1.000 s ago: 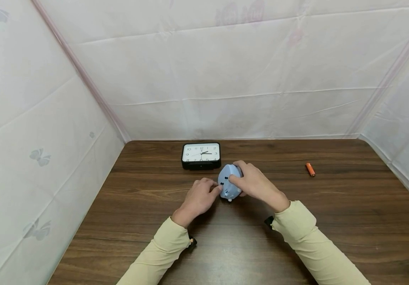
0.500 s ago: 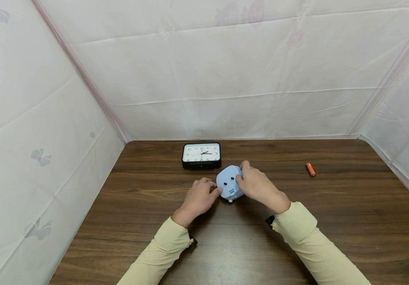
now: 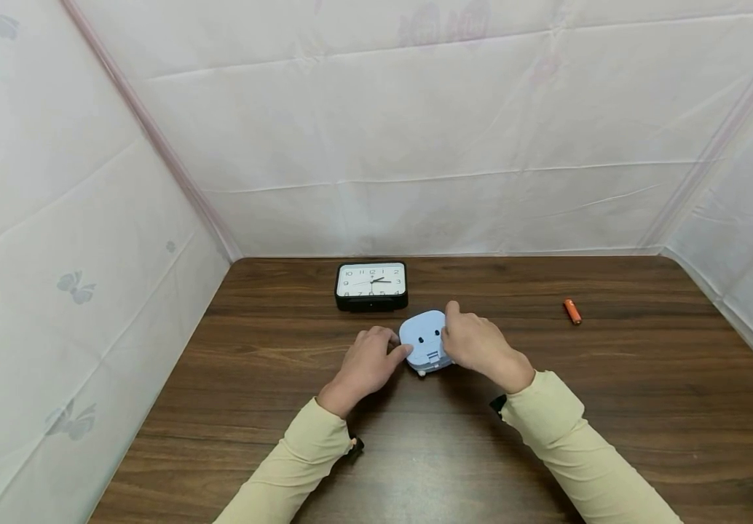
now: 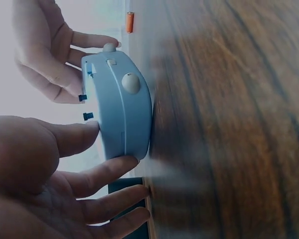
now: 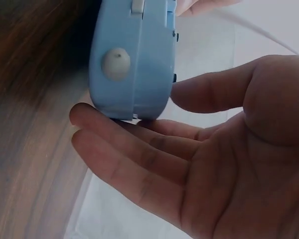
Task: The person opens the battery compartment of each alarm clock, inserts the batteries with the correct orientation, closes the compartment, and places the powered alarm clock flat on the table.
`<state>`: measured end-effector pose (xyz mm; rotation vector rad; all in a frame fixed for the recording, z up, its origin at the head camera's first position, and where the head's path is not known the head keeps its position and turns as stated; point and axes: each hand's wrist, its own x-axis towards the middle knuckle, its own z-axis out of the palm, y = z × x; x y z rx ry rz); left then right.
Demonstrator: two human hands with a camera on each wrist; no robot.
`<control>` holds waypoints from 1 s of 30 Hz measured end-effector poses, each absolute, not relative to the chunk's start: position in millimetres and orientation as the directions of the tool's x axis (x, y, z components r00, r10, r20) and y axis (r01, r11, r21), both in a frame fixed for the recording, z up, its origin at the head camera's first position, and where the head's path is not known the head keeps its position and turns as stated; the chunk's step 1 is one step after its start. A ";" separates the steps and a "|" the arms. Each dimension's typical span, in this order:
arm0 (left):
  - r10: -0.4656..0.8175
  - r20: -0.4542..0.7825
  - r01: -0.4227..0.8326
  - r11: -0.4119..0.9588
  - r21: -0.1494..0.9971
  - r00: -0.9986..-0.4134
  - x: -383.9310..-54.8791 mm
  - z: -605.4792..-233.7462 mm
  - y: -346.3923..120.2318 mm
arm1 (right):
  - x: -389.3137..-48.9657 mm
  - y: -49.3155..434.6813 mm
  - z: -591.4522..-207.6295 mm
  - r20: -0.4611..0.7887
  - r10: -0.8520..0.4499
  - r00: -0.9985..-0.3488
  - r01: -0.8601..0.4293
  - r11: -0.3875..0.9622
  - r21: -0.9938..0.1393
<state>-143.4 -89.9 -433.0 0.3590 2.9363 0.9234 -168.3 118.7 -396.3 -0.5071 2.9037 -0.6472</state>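
A small light blue alarm clock (image 3: 424, 349) lies back side up on the wooden table, two black knobs and a latch tab showing. Round white feet (image 4: 131, 83) stick out from its side. My left hand (image 3: 368, 362) pinches its left edge, thumb on the back and forefinger at the lower rim; the other fingers extend below. On the opposite edge my right hand (image 3: 479, 348) holds it, thumb pressed beside a knob and fingers reaching under, as the right wrist view shows. The clock's face is hidden underneath.
A black desk clock (image 3: 371, 287) with a white dial sits just behind, tilted back. Farther right lies an orange battery (image 3: 572, 311). Pale cloth walls enclose the brown wooden table (image 3: 271, 306) at the back and sides.
The blue clock has turned from a tilt on its edge to lying flatter, its back with the knobs now facing up. My right hand has shifted slightly with it; the left has barely moved.
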 end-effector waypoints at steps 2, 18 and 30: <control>0.231 0.027 0.204 0.794 0.573 -0.973 -143.0 -432.3 -89.5 | -168.7 119.1 -396.7 -0.053 -0.357 -0.933 -0.302 0.852 -0.427; 0.220 0.046 0.207 0.799 0.565 -0.974 -144.0 -433.4 -89.0 | -170.4 122.8 -393.7 -0.140 -0.354 -0.925 -0.281 0.883 -0.376; 0.215 0.042 0.201 0.802 0.563 -0.976 -144.1 -434.6 -88.0 | -172.4 124.3 -398.0 -0.181 -0.354 -0.918 -0.275 0.894 -0.355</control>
